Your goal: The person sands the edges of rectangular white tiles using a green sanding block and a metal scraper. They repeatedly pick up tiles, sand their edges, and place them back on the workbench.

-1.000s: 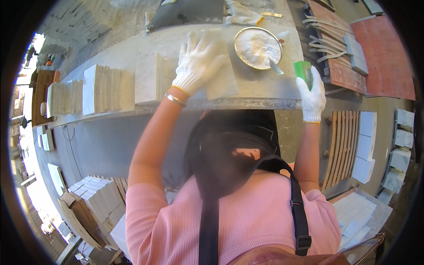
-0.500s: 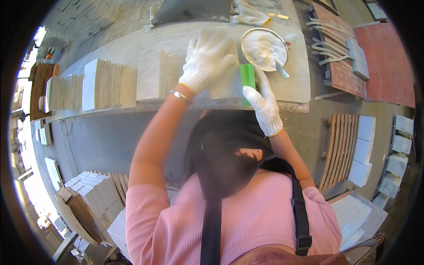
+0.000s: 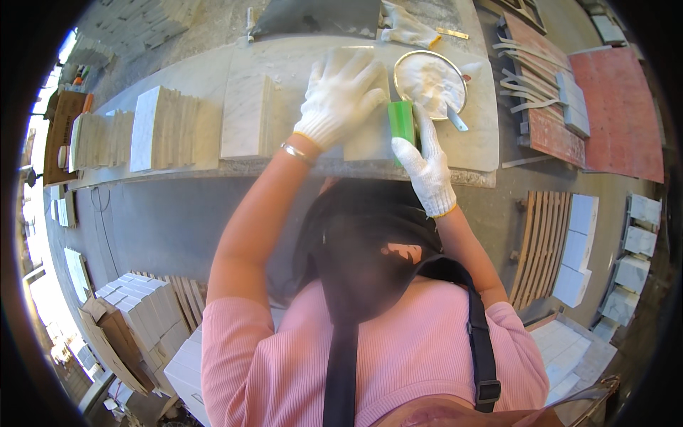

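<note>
My left hand (image 3: 340,92), in a white knit glove, lies flat with its fingers spread on a pale marble tile (image 3: 364,144) on the bench. My right hand (image 3: 428,167), gloved the same way, grips a green block-shaped tool (image 3: 402,119) at the tile's right edge, thumb on the near side. What the block's underside touches is hidden. Just beyond the right hand sits a round metal-rimmed bowl (image 3: 464,91) of white powder or paste. A flat-bladed spatula (image 3: 457,119) leans out over its near rim.
Stacked marble tiles (image 3: 153,128) stand on edge to the left, with another tile stack (image 3: 245,117) nearer my left hand. At the bench's far side lie a spare glove (image 3: 409,27) and a dark sheet (image 3: 316,18). A slatted wooden pallet (image 3: 544,245) stands on the right.
The whole view has shifted slightly. My left hand stays spread on the tile, its fingers less blurred now. My right hand keeps hold of the green block, which has barely moved.
</note>
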### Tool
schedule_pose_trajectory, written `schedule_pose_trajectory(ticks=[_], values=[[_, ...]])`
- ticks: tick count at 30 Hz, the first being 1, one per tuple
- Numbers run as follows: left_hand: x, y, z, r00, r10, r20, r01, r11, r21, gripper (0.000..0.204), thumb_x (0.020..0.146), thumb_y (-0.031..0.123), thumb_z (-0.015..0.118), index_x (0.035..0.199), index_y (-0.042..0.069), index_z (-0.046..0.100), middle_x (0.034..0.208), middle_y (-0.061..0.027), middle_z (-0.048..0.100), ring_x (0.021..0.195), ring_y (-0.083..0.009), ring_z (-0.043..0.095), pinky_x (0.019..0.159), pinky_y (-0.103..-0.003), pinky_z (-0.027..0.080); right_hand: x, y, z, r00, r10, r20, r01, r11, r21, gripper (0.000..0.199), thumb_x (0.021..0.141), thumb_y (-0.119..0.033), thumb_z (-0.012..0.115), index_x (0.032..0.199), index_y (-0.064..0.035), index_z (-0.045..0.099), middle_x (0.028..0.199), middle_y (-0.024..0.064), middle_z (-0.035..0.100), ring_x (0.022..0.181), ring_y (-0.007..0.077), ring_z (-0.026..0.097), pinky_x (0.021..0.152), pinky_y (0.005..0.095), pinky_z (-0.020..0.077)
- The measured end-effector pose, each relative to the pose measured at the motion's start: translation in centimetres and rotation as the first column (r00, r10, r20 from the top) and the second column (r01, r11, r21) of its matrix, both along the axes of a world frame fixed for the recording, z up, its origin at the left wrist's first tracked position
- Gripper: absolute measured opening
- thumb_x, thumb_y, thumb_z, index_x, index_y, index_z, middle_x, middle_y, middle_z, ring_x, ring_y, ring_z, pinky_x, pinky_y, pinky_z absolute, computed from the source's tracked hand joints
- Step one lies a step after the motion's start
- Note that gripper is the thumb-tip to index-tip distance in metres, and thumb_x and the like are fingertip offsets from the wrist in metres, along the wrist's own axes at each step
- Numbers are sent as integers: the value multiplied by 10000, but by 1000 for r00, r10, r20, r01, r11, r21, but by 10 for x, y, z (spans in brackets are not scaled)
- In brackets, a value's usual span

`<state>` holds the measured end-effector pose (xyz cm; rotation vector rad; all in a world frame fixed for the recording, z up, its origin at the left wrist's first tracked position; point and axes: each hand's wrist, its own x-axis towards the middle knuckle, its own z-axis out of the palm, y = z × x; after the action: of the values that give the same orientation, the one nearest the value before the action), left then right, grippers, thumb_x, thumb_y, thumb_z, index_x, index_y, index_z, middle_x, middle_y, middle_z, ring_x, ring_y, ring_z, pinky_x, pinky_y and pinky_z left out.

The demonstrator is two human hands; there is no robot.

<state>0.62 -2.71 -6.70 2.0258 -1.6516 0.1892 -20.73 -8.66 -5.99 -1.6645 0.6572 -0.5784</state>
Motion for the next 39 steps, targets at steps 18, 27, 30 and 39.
schedule_pose_trajectory(ticks=[18, 27, 30, 39], values=[[1, -1, -2, 1000, -19, -21, 18, 999, -40, 501, 986, 405, 595, 1385, 103, 627, 1541, -104, 522, 1355, -408, 460, 1088, -577, 402, -18, 22, 20, 999, 41, 1, -40, 967, 252, 786, 1006, -186, 655, 1651, 3, 246, 1533, 120, 499, 1372, 205, 492, 1144, 336, 401], [0, -1, -1, 999, -1, -42, 0, 999, -34, 496, 979, 400, 606, 1391, 124, 624, 1536, -103, 525, 1353, -408, 463, 1092, -568, 407, -25, 27, 17, 997, 49, 63, -69, 925, 373, 715, 1021, -203, 599, 1640, -10, 298, 1567, 109, 453, 1382, 191, 463, 1185, 337, 346], [0, -1, -1, 999, -15, -48, 13, 999, -38, 494, 980, 401, 605, 1390, 125, 623, 1535, -102, 525, 1358, -405, 461, 1097, -566, 406, -22, 28, 10, 994, 25, 102, -52, 959, 279, 752, 1027, -187, 618, 1652, 2, 245, 1547, 113, 467, 1367, 190, 472, 1152, 337, 383], [1, -2, -4, 999, -6, -43, 4, 998, -55, 481, 974, 394, 614, 1373, 125, 632, 1532, -92, 527, 1361, -385, 465, 1090, -561, 412, -30, 23, 3, 996, 80, -40, -68, 969, 238, 789, 1000, -194, 672, 1647, -11, 260, 1560, 151, 473, 1385, 238, 500, 1165, 383, 387]])
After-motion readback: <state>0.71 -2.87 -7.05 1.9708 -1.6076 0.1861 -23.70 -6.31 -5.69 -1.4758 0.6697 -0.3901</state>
